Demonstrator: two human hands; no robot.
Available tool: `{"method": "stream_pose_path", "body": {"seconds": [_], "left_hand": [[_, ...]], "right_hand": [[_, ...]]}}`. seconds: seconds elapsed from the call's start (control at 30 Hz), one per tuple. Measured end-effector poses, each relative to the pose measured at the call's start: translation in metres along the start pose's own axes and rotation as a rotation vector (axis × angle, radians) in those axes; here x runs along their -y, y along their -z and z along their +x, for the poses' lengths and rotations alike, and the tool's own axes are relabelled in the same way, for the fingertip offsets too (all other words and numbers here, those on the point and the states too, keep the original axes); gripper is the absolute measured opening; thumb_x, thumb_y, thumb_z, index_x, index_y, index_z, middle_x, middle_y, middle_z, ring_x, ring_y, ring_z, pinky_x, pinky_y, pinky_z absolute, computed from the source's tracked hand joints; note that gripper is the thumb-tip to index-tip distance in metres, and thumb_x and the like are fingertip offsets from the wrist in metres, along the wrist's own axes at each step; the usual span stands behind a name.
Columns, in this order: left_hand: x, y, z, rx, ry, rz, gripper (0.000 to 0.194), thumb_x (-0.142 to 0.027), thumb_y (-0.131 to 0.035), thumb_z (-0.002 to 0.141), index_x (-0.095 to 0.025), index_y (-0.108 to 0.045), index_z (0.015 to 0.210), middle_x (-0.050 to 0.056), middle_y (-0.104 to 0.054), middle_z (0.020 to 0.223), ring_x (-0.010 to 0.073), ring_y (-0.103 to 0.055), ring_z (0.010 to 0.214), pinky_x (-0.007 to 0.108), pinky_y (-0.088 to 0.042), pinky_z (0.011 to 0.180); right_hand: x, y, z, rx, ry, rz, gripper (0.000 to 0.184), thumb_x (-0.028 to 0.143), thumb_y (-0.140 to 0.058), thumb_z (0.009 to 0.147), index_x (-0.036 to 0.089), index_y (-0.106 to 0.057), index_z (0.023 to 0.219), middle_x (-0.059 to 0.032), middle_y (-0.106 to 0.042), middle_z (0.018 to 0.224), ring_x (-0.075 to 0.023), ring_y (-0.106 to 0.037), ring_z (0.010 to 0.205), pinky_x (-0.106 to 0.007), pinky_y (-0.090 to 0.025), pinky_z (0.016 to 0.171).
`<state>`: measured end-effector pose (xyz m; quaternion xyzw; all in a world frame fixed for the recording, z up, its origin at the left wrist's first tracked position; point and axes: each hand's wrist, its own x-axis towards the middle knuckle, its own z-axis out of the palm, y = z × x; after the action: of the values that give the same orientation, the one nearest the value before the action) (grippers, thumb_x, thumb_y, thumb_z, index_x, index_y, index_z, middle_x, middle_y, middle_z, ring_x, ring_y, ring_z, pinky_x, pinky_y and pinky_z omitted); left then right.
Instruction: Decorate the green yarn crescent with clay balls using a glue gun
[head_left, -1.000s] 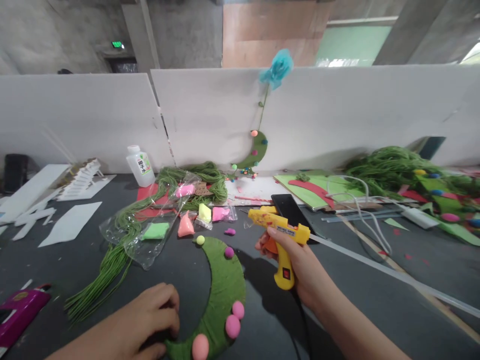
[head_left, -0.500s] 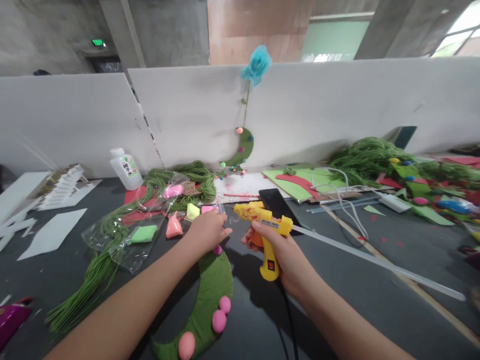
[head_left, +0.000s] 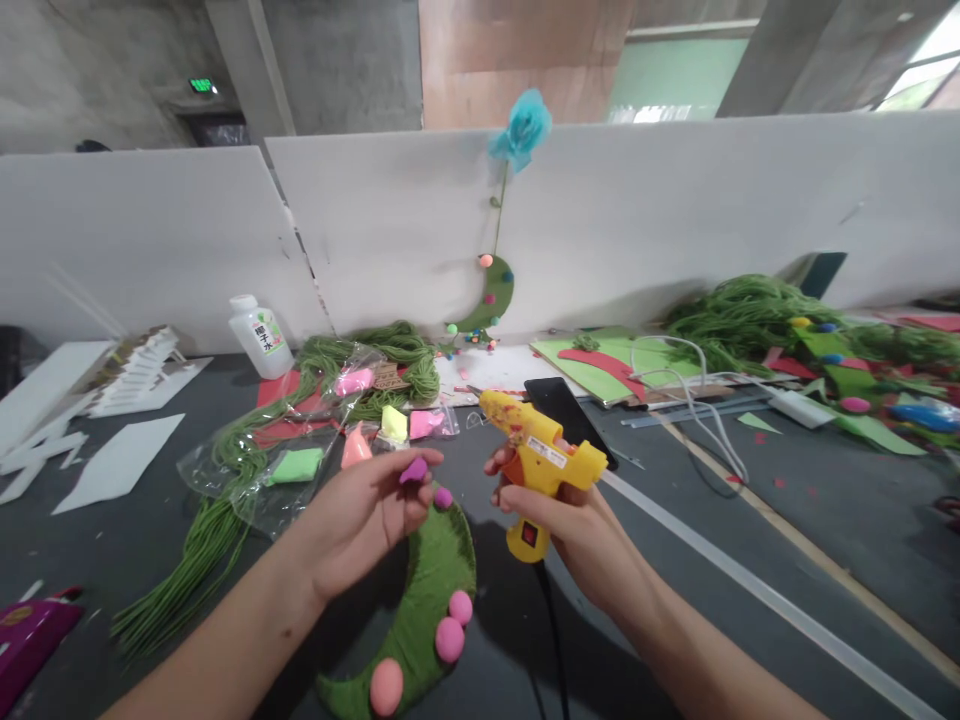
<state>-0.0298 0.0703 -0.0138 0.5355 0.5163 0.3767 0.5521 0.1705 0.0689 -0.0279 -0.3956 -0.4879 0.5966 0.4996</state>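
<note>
My left hand [head_left: 360, 515] is turned palm up and pinches a small purple piece of what looks like soft clay [head_left: 414, 470] between thumb and fingers. Just below it lies a green crescent [head_left: 435, 580] with a purple ball [head_left: 443, 497] at its upper tip. Two pink balls [head_left: 450, 638] and an orange ball [head_left: 386, 686] sit lower on the crescent. My right hand [head_left: 574, 525] is wrapped round the handle of a yellow hot glue gun [head_left: 544, 455], its nozzle pointing up and left. A long clear glue stick [head_left: 720, 555] sticks out behind the gun.
Bags of coloured clay [head_left: 296, 465] and green cord [head_left: 187, 570] lie at left, near a white bottle [head_left: 261, 335]. Behind the gun is a black phone [head_left: 566, 405]. A second crescent [head_left: 499, 295] leans against the white partition [head_left: 390, 220]. White cable [head_left: 724, 440] crosses the right.
My left hand has come back from the clay bags, turned palm up, and now shows a purple piece. The glue gun has swung, its nozzle tilting further up.
</note>
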Motion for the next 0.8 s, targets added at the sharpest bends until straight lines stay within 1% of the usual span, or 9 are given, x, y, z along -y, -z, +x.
{"method": "stream_pose_path", "body": {"seconds": [0.07, 0.17, 0.2, 0.27, 0.37, 0.47, 0.63, 0.73, 0.8], "left_hand": [[0.004, -0.003, -0.019, 0.013, 0.099, -0.260, 0.028, -0.028, -0.034, 0.094, -0.012, -0.056, 0.091, 0.000, -0.047, 0.070, 0.0060, -0.050, 0.059, 0.016, -0.044, 0.052], [0.013, -0.005, -0.035, 0.045, 0.226, -0.761, 0.024, -0.028, -0.045, 0.093, -0.013, -0.054, 0.076, -0.003, -0.043, 0.066, 0.0024, -0.041, 0.051, 0.012, -0.034, 0.043], [0.016, -0.004, -0.037, 0.057, 0.248, -0.876, 0.026, -0.029, -0.049, 0.092, -0.013, -0.052, 0.072, -0.004, -0.042, 0.064, 0.0019, -0.038, 0.048, 0.012, -0.030, 0.039], [0.020, 0.000, -0.039, 0.073, 0.269, -0.974, 0.035, -0.035, -0.046, 0.093, -0.015, -0.048, 0.065, -0.005, -0.039, 0.058, 0.0016, -0.033, 0.040, 0.012, -0.023, 0.033], [0.022, 0.008, -0.040, 0.037, 0.309, -0.990, 0.041, -0.037, -0.033, 0.097, -0.015, -0.050, 0.066, -0.008, -0.033, 0.050, 0.0011, -0.024, 0.031, 0.012, -0.014, 0.028], [0.020, 0.015, -0.042, -0.044, 0.256, -0.902, 0.036, -0.027, -0.034, 0.098, -0.011, -0.059, 0.078, -0.009, -0.031, 0.049, -0.0002, -0.021, 0.030, 0.012, -0.016, 0.029], [0.016, 0.019, -0.045, -0.151, 0.126, -0.808, 0.017, -0.015, -0.047, 0.092, -0.008, -0.063, 0.094, -0.005, -0.044, 0.060, 0.0015, -0.040, 0.045, 0.012, -0.035, 0.041], [0.015, 0.019, -0.045, -0.142, 0.135, -0.784, 0.019, -0.016, -0.047, 0.092, -0.009, -0.064, 0.097, -0.005, -0.046, 0.057, 0.0010, -0.040, 0.041, 0.011, -0.034, 0.037], [0.014, 0.017, -0.045, -0.120, 0.146, -0.751, 0.023, -0.017, -0.045, 0.093, -0.010, -0.065, 0.101, -0.004, -0.051, 0.055, 0.0027, -0.047, 0.040, 0.011, -0.038, 0.037]], "right_hand": [[0.000, -0.003, -0.004, 0.015, -0.014, -0.053, 0.019, 0.026, -0.072, 0.070, 0.022, -0.066, 0.088, 0.0001, -0.065, 0.089, -0.0171, -0.057, 0.079, -0.029, -0.043, 0.072], [0.000, -0.007, -0.004, -0.024, -0.036, -0.104, 0.018, 0.028, -0.073, 0.068, 0.020, -0.067, 0.083, -0.0009, -0.065, 0.084, -0.0165, -0.056, 0.073, -0.029, -0.043, 0.069], [0.000, -0.007, -0.002, -0.045, -0.035, -0.109, 0.019, 0.028, -0.073, 0.067, 0.020, -0.066, 0.082, -0.0011, -0.064, 0.083, -0.0158, -0.055, 0.070, -0.029, -0.043, 0.068], [0.000, -0.005, 0.003, -0.078, -0.027, -0.105, 0.019, 0.029, -0.073, 0.067, 0.019, -0.065, 0.081, -0.0011, -0.063, 0.081, -0.0142, -0.053, 0.065, -0.028, -0.043, 0.065], [-0.005, 0.000, 0.011, -0.095, -0.012, -0.085, 0.019, 0.028, -0.072, 0.067, 0.019, -0.064, 0.081, 0.0004, -0.062, 0.080, -0.0122, -0.051, 0.062, -0.026, -0.042, 0.062], [-0.011, 0.003, 0.015, -0.090, -0.024, -0.082, 0.019, 0.028, -0.072, 0.068, 0.019, -0.063, 0.082, 0.0008, -0.063, 0.081, -0.0114, -0.050, 0.062, -0.025, -0.041, 0.061], [-0.012, 0.001, 0.014, -0.076, -0.018, -0.129, 0.018, 0.028, -0.071, 0.070, 0.019, -0.063, 0.083, 0.0001, -0.062, 0.081, -0.0125, -0.052, 0.065, -0.025, -0.041, 0.064], [-0.010, -0.001, 0.012, -0.083, -0.019, -0.167, 0.018, 0.029, -0.070, 0.070, 0.018, -0.063, 0.083, -0.0008, -0.061, 0.082, -0.0134, -0.052, 0.065, -0.026, -0.042, 0.064], [-0.008, -0.002, 0.011, -0.073, -0.028, -0.176, 0.019, 0.029, -0.070, 0.069, 0.018, -0.063, 0.083, -0.0011, -0.061, 0.083, -0.0131, -0.051, 0.065, -0.026, -0.042, 0.064]]}}
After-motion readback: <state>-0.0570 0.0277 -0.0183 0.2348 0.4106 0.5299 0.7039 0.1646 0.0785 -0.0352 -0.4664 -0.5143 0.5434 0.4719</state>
